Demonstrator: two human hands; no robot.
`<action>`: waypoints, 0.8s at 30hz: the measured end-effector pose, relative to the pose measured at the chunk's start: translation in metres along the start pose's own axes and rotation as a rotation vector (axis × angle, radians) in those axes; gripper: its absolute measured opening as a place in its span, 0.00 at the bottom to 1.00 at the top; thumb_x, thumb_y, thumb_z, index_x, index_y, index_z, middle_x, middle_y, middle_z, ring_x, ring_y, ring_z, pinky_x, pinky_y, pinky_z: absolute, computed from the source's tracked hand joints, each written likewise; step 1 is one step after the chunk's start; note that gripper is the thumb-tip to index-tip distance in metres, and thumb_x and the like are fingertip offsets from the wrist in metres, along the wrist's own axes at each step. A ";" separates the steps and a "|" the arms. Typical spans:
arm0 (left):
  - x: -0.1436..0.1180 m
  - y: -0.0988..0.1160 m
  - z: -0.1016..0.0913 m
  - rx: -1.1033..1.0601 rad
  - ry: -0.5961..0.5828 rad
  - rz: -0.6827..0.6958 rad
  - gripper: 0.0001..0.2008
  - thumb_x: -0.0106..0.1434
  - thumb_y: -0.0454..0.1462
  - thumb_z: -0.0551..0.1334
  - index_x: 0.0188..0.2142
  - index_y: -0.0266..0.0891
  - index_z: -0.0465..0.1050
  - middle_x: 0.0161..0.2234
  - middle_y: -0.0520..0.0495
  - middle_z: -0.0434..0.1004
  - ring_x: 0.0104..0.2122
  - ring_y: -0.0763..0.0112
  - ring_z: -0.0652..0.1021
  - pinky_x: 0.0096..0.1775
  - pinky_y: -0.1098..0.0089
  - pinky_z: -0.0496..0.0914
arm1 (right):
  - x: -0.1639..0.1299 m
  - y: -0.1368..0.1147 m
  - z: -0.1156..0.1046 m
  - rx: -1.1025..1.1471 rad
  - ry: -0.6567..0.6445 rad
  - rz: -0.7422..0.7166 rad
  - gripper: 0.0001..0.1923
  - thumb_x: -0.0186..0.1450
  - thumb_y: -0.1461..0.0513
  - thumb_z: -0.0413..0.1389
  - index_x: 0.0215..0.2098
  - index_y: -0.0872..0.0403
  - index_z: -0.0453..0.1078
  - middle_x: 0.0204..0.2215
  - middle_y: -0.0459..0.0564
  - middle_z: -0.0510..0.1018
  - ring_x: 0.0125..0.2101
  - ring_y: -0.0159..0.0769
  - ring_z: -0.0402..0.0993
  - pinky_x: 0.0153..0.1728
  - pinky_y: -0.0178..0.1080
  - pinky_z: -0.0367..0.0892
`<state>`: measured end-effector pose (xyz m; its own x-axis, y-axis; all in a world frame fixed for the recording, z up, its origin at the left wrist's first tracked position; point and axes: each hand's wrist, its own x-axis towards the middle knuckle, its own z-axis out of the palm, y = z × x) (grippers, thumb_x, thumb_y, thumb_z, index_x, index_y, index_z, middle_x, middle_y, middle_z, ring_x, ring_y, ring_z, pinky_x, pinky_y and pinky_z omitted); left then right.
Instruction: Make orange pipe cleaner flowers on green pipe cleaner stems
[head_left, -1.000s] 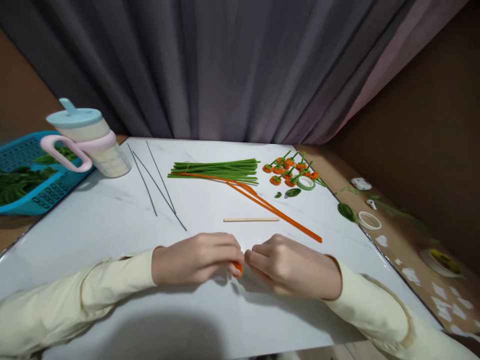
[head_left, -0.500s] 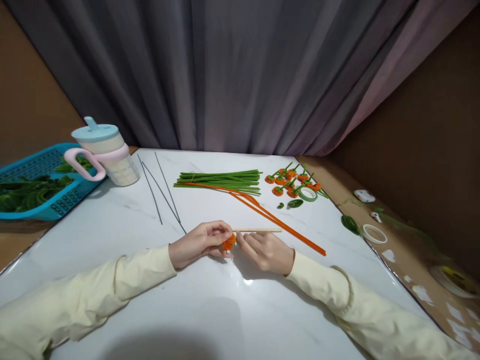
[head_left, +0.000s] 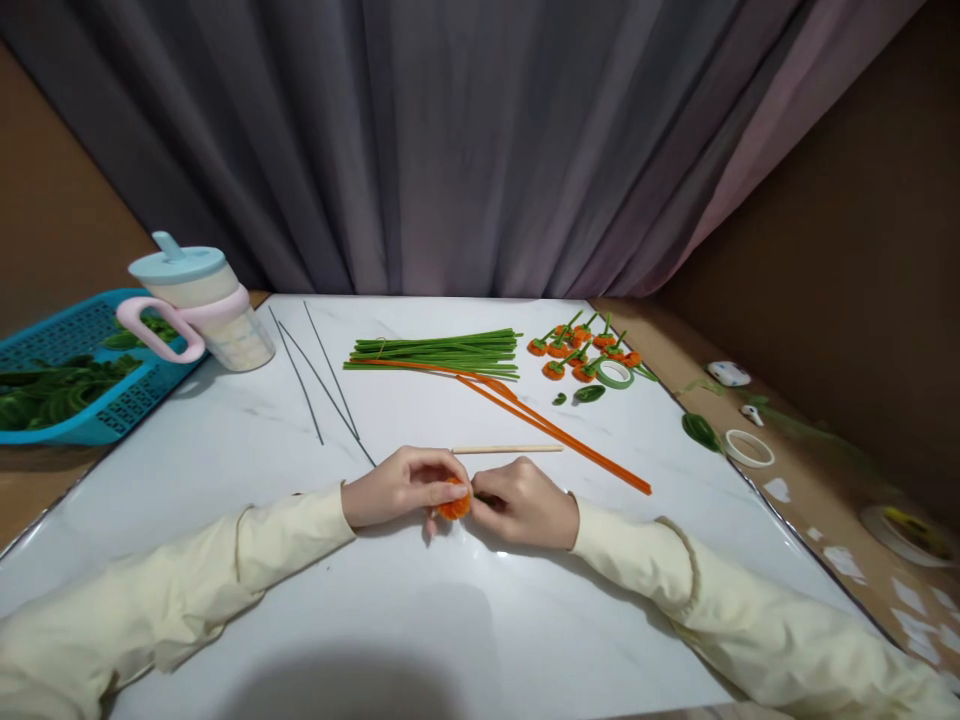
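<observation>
orange pipe-cleaner flower [head_left: 454,500], small and round, pinched between both hands just above the white tabletop [head_left: 420,620] near the front middle. left hand [head_left: 397,487] curled over it from the left, fingertips pressed onto its top and side. right hand [head_left: 525,503] closed against it from the right, fingers folded in; exact finger contact hidden behind the knuckles. wooden stick [head_left: 507,449] lying flat just beyond the hands, not touched. long orange pipe cleaners [head_left: 555,430] running diagonally from centre toward the right edge. green pipe-cleaner bundle [head_left: 439,353] farther back, with thin dark wires [head_left: 319,380] to its left. finished orange flowers [head_left: 581,350] clustered at back right beside a green tape roll [head_left: 615,375]. lidded cup with pink handle [head_left: 196,305] and blue basket [head_left: 67,370] at far left.
</observation>
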<state>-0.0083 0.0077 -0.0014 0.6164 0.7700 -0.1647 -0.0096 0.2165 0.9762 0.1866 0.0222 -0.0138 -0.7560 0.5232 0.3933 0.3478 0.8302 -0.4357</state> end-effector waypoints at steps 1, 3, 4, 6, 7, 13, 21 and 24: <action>0.000 0.000 0.000 0.008 0.002 0.004 0.14 0.56 0.43 0.64 0.33 0.32 0.70 0.25 0.50 0.69 0.21 0.76 0.72 0.20 0.76 0.71 | 0.000 0.000 0.000 -0.034 -0.007 0.000 0.15 0.62 0.63 0.46 0.19 0.57 0.65 0.12 0.43 0.66 0.14 0.24 0.57 0.18 0.29 0.51; 0.000 0.000 0.000 0.018 0.006 0.016 0.13 0.57 0.42 0.63 0.33 0.33 0.70 0.25 0.50 0.69 0.22 0.77 0.71 0.19 0.78 0.70 | -0.001 -0.001 0.000 -0.105 -0.023 -0.002 0.16 0.62 0.63 0.46 0.18 0.57 0.65 0.12 0.43 0.66 0.14 0.24 0.57 0.18 0.30 0.49; 0.000 0.000 0.000 0.024 0.005 0.021 0.12 0.57 0.42 0.63 0.34 0.33 0.70 0.25 0.50 0.69 0.22 0.77 0.71 0.19 0.78 0.70 | -0.002 -0.001 0.000 -0.137 -0.029 -0.010 0.16 0.62 0.63 0.45 0.18 0.57 0.65 0.12 0.43 0.66 0.14 0.24 0.56 0.18 0.31 0.48; 0.000 0.001 0.001 0.045 0.002 0.019 0.12 0.58 0.42 0.63 0.34 0.33 0.70 0.26 0.50 0.69 0.22 0.78 0.71 0.19 0.79 0.69 | -0.003 0.000 0.000 -0.192 -0.035 -0.037 0.17 0.62 0.63 0.45 0.18 0.57 0.65 0.12 0.44 0.66 0.14 0.23 0.56 0.19 0.32 0.46; 0.000 0.001 0.002 0.063 0.005 0.015 0.12 0.58 0.42 0.62 0.34 0.33 0.70 0.25 0.50 0.69 0.22 0.78 0.71 0.19 0.79 0.69 | -0.003 0.000 0.001 -0.221 -0.035 -0.054 0.17 0.62 0.63 0.45 0.18 0.57 0.65 0.12 0.44 0.67 0.14 0.24 0.55 0.19 0.32 0.45; 0.002 0.000 0.009 0.106 0.103 0.015 0.14 0.58 0.44 0.61 0.33 0.33 0.68 0.22 0.53 0.67 0.18 0.79 0.69 0.19 0.76 0.69 | -0.004 0.006 0.007 -0.579 0.091 -0.229 0.16 0.64 0.64 0.45 0.19 0.57 0.63 0.12 0.44 0.66 0.13 0.27 0.56 0.19 0.36 0.41; 0.005 0.003 0.016 -0.343 0.237 -0.127 0.10 0.54 0.39 0.66 0.30 0.32 0.72 0.24 0.54 0.66 0.21 0.83 0.67 0.36 0.69 0.74 | -0.001 0.000 0.007 -0.801 0.170 -0.236 0.12 0.62 0.70 0.43 0.24 0.58 0.64 0.15 0.48 0.66 0.16 0.34 0.59 0.20 0.38 0.42; 0.005 0.001 0.015 -0.451 0.217 -0.147 0.08 0.54 0.36 0.66 0.30 0.31 0.73 0.25 0.53 0.65 0.21 0.84 0.65 0.40 0.68 0.74 | -0.001 0.000 0.006 -0.835 0.201 -0.244 0.12 0.63 0.70 0.44 0.25 0.58 0.64 0.15 0.47 0.65 0.16 0.34 0.58 0.21 0.39 0.42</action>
<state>0.0062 0.0025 0.0008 0.4599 0.8085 -0.3672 -0.3033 0.5317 0.7908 0.1846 0.0206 -0.0190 -0.7776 0.2721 0.5668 0.5397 0.7515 0.3795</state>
